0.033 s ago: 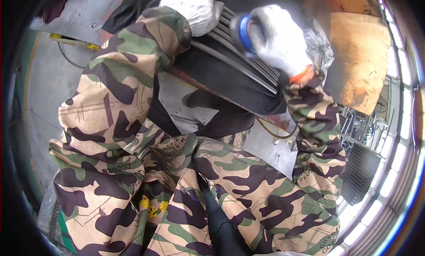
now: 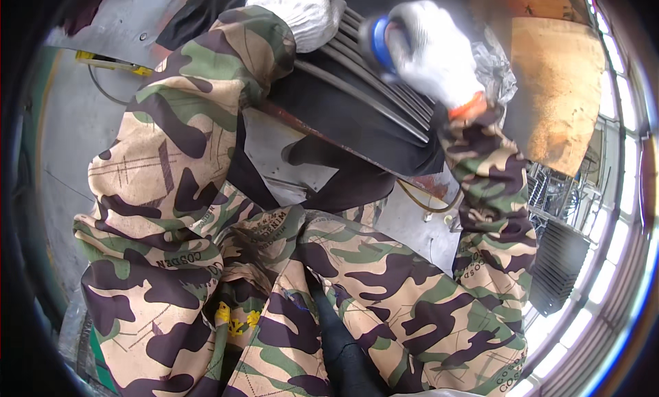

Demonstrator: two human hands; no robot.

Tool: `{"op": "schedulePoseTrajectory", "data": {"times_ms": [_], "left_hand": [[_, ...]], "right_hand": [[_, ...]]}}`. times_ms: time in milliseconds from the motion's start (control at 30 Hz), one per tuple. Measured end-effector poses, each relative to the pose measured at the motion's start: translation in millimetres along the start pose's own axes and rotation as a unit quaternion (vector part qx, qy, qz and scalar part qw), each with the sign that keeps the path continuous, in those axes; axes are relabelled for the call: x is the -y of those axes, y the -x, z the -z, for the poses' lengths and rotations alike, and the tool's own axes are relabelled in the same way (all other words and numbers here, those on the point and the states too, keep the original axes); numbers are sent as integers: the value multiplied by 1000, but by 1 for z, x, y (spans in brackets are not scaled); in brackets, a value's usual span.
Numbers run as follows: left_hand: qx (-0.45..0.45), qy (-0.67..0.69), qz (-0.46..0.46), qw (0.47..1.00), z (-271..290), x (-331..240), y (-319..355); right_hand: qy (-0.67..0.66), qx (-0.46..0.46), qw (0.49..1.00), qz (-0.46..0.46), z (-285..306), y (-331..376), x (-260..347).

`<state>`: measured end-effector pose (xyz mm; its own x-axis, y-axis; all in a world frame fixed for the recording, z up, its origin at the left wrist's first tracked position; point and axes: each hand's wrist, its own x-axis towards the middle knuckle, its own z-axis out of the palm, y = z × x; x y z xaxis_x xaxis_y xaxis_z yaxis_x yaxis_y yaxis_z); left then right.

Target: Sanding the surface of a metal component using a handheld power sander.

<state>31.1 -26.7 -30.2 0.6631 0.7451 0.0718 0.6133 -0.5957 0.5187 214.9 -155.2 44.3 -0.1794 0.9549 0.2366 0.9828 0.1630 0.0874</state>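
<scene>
In a white knitted glove, my left hand (image 2: 302, 16) lies at the top edge, closed over the upper part of several grey metal rods (image 2: 371, 81). Its fingertips are partly hidden. The rods lie side by side, slanting down to the right across a black cloth (image 2: 336, 112). My right hand (image 2: 436, 50), in a white glove with an orange cuff, grips a round object with a blue rim (image 2: 382, 45) above the rods. The object's dark face is smeared by motion, so its exact kind does not show.
Crumpled clear plastic (image 2: 494, 71) lies just right of my right hand, with a rusty tan sheet (image 2: 556, 88) beyond it. A red-brown metal edge (image 2: 309, 131) runs under the cloth. At the left is a yellow tool with a cable (image 2: 110, 62). Stacked dark racks (image 2: 559, 266) stand far right.
My right hand and the blue-rimmed object sit very slightly higher. My left hand keeps its place on the rods.
</scene>
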Motion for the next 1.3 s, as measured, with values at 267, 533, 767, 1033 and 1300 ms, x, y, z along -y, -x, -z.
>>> {"op": "schedulePoseTrajectory", "data": {"times_ms": [267,533,767,1033,1300], "left_hand": [[-139,-125,-100,977,-8,5,2],[-149,-129,-118,973,-6,11,10],[-140,-131,-117,974,0,8,0],[-168,-139,-106,970,-6,8,-6],[-143,-153,-112,971,0,8,-7]], "right_hand": [[-6,5,1000,17,6,14,9],[28,-1,999,-16,-5,12,-18],[46,15,998,-30,1,15,-23],[-1,-8,1000,1,14,48,-10],[-3,4,1000,-6,11,32,9]]}}
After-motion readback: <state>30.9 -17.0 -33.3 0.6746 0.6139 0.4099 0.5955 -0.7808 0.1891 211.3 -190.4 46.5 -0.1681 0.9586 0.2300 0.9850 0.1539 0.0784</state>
